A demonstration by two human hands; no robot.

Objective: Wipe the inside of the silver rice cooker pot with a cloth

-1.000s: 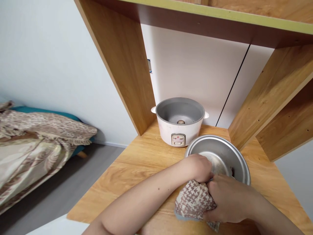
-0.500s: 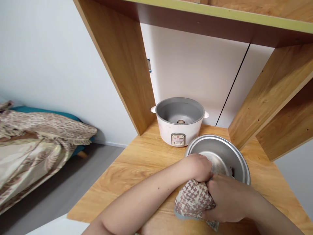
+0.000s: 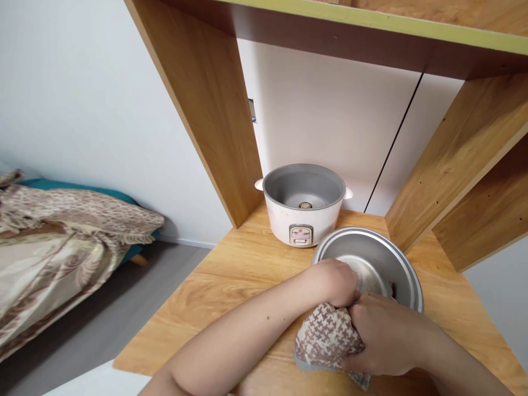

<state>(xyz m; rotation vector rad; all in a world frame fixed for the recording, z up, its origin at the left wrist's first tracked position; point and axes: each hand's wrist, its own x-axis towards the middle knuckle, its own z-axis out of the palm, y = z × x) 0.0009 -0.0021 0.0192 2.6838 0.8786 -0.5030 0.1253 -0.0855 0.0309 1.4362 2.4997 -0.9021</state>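
Observation:
A brown-and-white houndstooth cloth (image 3: 325,336) with a pale blue edge is bunched in my right hand (image 3: 390,333), whose thumb and fingers close on it. Beside it, my left hand (image 3: 335,281) is curled into a fist above the cloth's upper end; its fingers face away, hiding what they grip. Both hands meet over the near rim of a wide silver metal pan-like piece (image 3: 371,250), which I see into from above. A small dark spot shows on its inner wall. Just behind stands a white rice cooker (image 3: 278,220), without a lid, its grey inside and round central plate showing.
The wooden desk top (image 3: 198,291) lies under everything. Upright boards rise at left (image 3: 206,121) and right (image 3: 449,159), with a yellow-edged shelf (image 3: 371,22) overhead. Farther left, a couch with a patterned throw (image 3: 82,212) stands on the grey floor.

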